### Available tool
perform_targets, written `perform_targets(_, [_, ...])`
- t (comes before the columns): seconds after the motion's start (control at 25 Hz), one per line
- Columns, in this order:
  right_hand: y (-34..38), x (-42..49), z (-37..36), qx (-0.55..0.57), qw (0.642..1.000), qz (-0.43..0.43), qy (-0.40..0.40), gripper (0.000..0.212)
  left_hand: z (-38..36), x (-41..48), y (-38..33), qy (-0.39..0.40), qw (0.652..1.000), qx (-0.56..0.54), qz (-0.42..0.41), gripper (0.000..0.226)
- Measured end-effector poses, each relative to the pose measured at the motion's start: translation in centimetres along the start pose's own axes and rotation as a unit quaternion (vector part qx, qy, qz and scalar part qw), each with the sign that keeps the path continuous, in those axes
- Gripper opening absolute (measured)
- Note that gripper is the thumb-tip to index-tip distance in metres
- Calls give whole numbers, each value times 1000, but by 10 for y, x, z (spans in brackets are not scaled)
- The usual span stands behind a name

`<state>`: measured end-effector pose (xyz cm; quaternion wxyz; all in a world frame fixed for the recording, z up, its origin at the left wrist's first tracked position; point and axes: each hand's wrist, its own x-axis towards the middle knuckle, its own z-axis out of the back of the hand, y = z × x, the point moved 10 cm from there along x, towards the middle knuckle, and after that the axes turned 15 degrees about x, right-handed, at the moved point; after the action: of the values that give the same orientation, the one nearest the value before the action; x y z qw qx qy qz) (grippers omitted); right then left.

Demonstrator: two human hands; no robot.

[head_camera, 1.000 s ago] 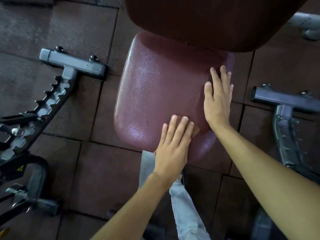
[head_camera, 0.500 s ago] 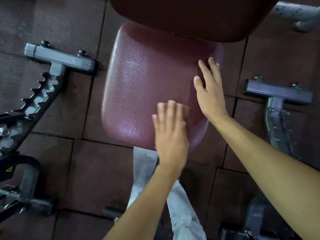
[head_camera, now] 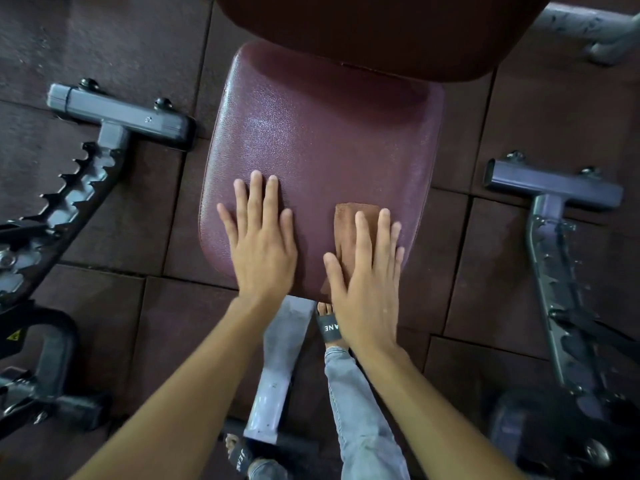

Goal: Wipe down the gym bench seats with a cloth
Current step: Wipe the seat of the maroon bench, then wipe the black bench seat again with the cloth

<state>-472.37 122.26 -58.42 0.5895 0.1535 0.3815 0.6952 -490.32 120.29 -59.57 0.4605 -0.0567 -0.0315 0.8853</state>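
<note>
One cloth [head_camera: 349, 223] lies under flat right hand [head_camera: 365, 271].

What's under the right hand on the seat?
A brown cloth lies flat under the right hand on the maroon seat. Its far end shows past the fingers; the part beneath the palm is covered.

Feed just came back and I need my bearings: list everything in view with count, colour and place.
seat pad: one, maroon, centre
back pad: one, dark maroon, top, overhanging the seat
cloth: one, brown, near right part of the seat, under the right hand
support post: one, grey, below the seat's near edge
toothed frames: two, dark grey, one left, one right
floor tiles: dark brown, all around
sandals: two, black, lower centre
jeans leg: one, light blue, lower centre
left hand: flat on the seat
right hand: flat on the cloth
</note>
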Motion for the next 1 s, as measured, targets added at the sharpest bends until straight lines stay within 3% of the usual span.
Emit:
perform_targets(0.16, [4,28,-6,-43,998,1,-43,61,-3,-2,-2,0,999,25,-22,50])
perform_targets(0.32, [19,73,-1,-56,994,72,-64,50,-1,0,1,8,1000,15,-25,49])
perform_targets(0.56, [41,66,1,115,992,58,-1,45,22,-13,32,25,999,-41,-15,44])
perform_targets(0.8, [167,-42,-111,143,962,143,182,45,79,-88,197,8,990,-47,133,47])
perform_targets(1.0, [293,-221,-263,123,893,239,360,44,130,-222,413,-46,954,-31,295,51])
